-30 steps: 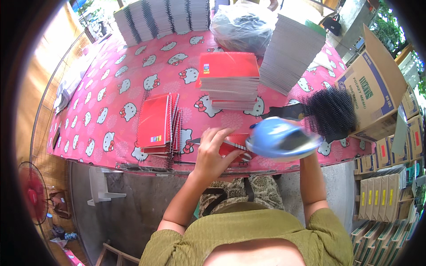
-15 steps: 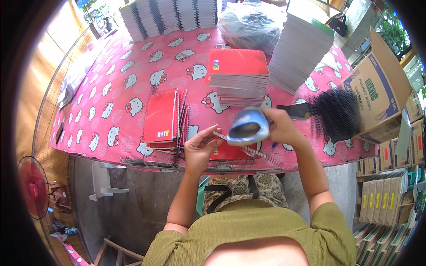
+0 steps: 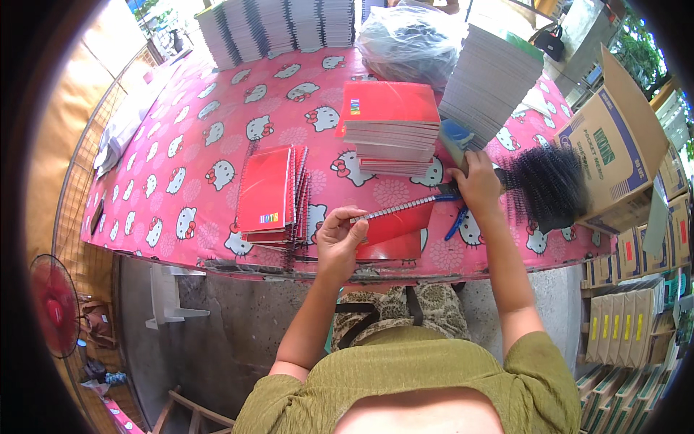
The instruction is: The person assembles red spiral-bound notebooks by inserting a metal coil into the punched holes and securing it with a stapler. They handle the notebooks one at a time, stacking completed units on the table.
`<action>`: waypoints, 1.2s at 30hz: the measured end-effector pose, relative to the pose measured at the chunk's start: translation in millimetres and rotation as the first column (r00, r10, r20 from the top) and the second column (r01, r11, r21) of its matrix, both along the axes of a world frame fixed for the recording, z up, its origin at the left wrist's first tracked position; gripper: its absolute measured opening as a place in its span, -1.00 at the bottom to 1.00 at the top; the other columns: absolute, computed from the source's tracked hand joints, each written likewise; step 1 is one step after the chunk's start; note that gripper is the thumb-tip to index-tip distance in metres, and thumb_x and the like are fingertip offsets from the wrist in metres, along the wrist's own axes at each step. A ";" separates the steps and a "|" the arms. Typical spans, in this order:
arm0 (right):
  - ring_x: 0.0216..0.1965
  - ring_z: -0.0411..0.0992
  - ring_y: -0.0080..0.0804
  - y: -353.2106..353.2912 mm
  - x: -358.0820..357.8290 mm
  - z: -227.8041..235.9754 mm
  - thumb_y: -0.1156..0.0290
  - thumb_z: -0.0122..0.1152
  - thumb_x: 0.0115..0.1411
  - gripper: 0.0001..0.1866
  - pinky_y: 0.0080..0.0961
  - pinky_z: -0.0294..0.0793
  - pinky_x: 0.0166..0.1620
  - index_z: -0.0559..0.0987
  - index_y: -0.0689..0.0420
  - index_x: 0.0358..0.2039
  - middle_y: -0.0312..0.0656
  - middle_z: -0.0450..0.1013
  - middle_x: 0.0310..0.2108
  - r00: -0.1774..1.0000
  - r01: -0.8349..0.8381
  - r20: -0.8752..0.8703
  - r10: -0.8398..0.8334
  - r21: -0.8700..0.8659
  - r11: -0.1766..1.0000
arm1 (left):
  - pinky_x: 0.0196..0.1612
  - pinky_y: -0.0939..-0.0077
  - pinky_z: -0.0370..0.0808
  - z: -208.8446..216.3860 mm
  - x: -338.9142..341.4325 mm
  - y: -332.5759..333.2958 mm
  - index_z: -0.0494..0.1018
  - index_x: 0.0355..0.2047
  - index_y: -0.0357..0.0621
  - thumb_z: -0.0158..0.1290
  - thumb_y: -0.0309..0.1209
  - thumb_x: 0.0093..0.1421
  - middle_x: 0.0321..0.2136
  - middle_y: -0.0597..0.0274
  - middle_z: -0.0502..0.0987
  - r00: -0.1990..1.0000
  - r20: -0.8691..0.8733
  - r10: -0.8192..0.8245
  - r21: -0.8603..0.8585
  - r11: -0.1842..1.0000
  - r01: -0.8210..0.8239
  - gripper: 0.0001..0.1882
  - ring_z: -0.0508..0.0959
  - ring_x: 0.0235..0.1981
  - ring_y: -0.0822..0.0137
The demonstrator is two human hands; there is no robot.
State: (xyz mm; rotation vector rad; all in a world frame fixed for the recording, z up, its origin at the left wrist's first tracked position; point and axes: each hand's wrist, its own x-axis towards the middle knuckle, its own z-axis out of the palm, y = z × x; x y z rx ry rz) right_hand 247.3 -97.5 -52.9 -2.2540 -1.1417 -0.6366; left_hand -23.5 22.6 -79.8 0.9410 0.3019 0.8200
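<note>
My left hand (image 3: 342, 235) pinches the left end of a red notebook (image 3: 401, 223) at the table's front edge. The notebook's pale, notched spine slants up to the right. Another red cover shows under it. My right hand (image 3: 477, 184) is to the right of the spine, its fingers curled at the lower end of a blurred, rounded blue-and-pale object (image 3: 455, 134), whose kind I cannot make out. Below that hand lies a slim blue tool or pen (image 3: 457, 223). Just right of it is a bundle of black spiral coils (image 3: 546, 184).
Red spiral notebooks (image 3: 267, 188) are stacked left of my hands; another red-covered stack (image 3: 390, 116) stands farther back. Behind are a white paper stack (image 3: 488, 87), a clear plastic bag (image 3: 408, 43) and spiral-bound stacks (image 3: 278, 29). An open carton (image 3: 607, 152) stands at the right.
My right hand has moved right and slightly away with the rounded blue object, off the notebook. The notebook's spine has swung from slanting down rightward to slanting up; my left hand has shifted slightly right.
</note>
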 end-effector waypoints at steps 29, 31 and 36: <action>-0.13 0.41 -0.04 -93.2 -150.9 54.3 0.29 0.34 0.07 -0.56 -0.25 0.42 -0.07 0.49 0.22 -0.07 0.02 0.43 -0.15 0.722 -0.426 -0.577 0.383 0.065 0.902 | -0.29 0.50 0.58 23.7 3.2 -50.0 0.53 -0.42 -0.36 0.29 -0.72 -0.10 -0.35 0.05 0.58 0.873 0.009 0.487 0.836 0.475 -0.274 -0.78 0.61 -0.33 0.28; -0.15 0.43 -0.05 -85.3 -159.9 54.3 0.32 0.37 0.04 -0.55 -0.26 0.44 -0.09 0.50 0.22 -0.07 0.01 0.43 -0.17 0.745 -0.484 -0.468 0.476 0.112 0.868 | -0.29 0.49 0.58 25.5 1.3 -52.3 0.53 -0.40 -0.35 0.26 -0.76 -0.12 -0.35 0.04 0.58 0.885 0.013 0.466 0.830 0.489 -0.270 -0.76 0.61 -0.32 0.25; -0.29 0.49 -0.28 -81.0 -157.7 52.2 0.29 0.33 0.13 -0.59 -0.39 0.49 -0.18 0.52 0.28 -0.09 -0.10 0.52 -0.25 0.352 -0.430 -0.838 0.417 0.251 0.867 | -0.18 0.30 0.56 29.8 -1.9 -52.7 0.55 -0.35 -0.30 0.20 -0.79 -0.14 -0.36 0.05 0.60 0.881 0.053 0.470 0.863 0.423 -0.278 -0.71 0.62 -0.31 0.20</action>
